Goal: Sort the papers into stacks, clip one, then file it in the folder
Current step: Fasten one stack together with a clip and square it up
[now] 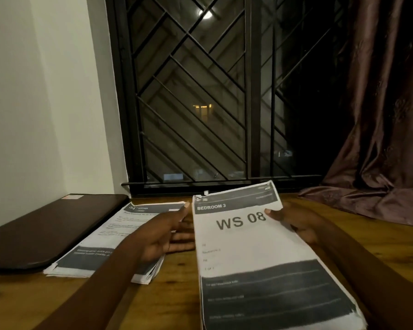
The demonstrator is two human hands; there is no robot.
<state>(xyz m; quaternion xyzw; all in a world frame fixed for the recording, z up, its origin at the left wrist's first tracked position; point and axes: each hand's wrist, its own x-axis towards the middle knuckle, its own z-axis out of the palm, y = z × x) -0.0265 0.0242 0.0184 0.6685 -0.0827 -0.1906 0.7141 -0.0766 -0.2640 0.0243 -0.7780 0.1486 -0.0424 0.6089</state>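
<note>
A thick stack of papers, top sheet printed "BEDROOM 3" and "WS 08", lies in front of me on the wooden table. My left hand presses against its left edge, fingers partly under or beside it, thumb up near the top corner. My right hand holds the stack's right edge, thumb on the top sheet. A second stack, headed "KITCHEN", rests to the left, partly under my left forearm. A dark brown folder lies shut at the far left.
The wooden table runs up to a window with black bars. A brown curtain hangs at the right and spills onto the table's back right corner. A white wall stands on the left.
</note>
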